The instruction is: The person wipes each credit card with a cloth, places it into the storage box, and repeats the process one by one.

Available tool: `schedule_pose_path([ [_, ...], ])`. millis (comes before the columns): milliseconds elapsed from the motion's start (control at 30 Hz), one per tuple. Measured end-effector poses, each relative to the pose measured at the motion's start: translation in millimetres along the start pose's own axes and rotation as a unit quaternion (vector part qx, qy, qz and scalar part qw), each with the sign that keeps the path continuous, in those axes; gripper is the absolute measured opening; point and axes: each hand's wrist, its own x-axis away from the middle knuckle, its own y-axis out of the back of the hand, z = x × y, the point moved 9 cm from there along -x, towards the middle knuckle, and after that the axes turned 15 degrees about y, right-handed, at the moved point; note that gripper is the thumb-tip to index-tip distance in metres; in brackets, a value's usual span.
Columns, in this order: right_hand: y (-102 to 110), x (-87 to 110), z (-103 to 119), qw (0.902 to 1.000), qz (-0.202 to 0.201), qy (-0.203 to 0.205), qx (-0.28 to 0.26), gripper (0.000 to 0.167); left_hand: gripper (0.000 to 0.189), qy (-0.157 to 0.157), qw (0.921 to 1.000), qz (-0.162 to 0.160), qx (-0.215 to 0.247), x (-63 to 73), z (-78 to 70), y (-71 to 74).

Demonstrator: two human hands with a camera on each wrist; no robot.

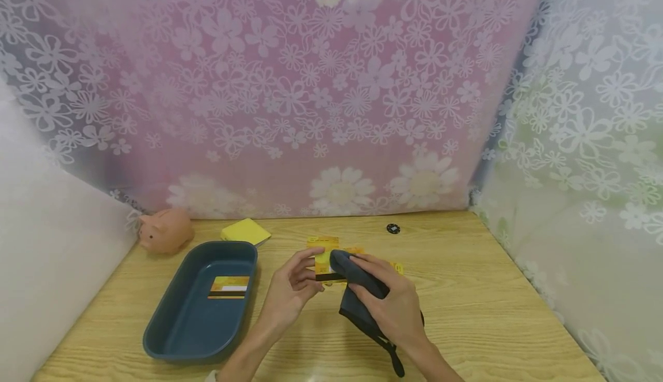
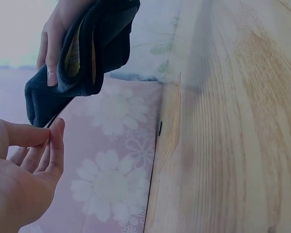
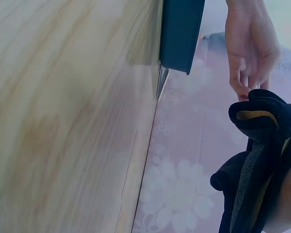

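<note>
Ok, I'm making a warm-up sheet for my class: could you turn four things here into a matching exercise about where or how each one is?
Things
1. dark cloth
2. piggy bank
3. round chip
4. tray

Places and states
A. near the far edge of the table, beyond the right hand
B. has an orange-yellow card lying inside
C. gripped by the right hand
D. at the far left, beyond the tray

Pairs: 1-C, 2-D, 3-A, 4-B
</note>
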Motion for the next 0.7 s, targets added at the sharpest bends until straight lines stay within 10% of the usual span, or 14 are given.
schedule_pose_path([
  [700, 39, 6.4, -34, 0.9968, -0.040, -0.064, 0.026, 0.050, 0.063, 0.041, 0.9988, -0.003, 0.027, -2.1, 8.1, 4.3],
])
